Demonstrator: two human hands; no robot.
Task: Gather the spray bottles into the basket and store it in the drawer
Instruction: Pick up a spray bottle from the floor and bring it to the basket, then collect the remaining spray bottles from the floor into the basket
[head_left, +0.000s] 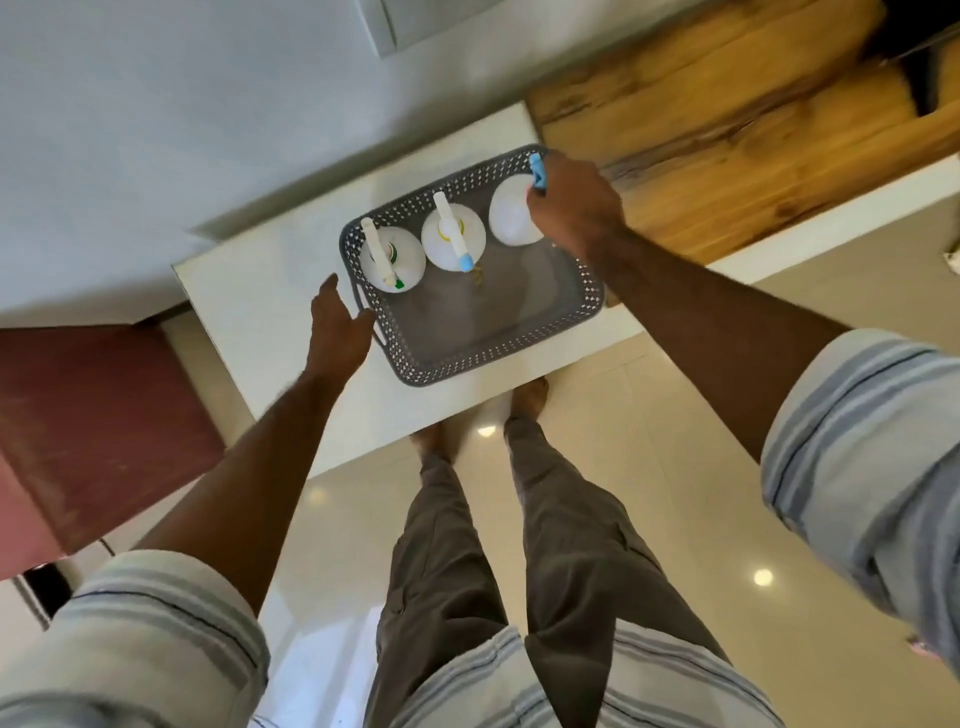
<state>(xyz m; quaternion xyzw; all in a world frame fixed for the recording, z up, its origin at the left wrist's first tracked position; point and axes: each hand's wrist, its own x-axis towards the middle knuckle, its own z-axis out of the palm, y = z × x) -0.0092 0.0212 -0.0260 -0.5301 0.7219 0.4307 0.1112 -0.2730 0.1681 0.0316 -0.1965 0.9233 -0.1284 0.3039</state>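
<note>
Grey basket (467, 332) on the white counter (291, 332), holding three white spray bottles upright in a row. Right hand (574, 205) gripping the rightmost bottle (511, 218) by its blue head; left hand (337, 322) spread, beside the basket's near-left rim.

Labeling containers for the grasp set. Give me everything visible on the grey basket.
The basket is a dark grey, shallow rectangular tray that looks like plastic, with rounded corners, walls pierced by small holes, and a slot handle on its left end. It sits flat on the white tabletop, turned at an angle. Three white spray bottles stand along its far side; the near half is bare. The right hand grips the rightmost bottle. The left hand, open, is at the left handle; contact is unclear.
</note>
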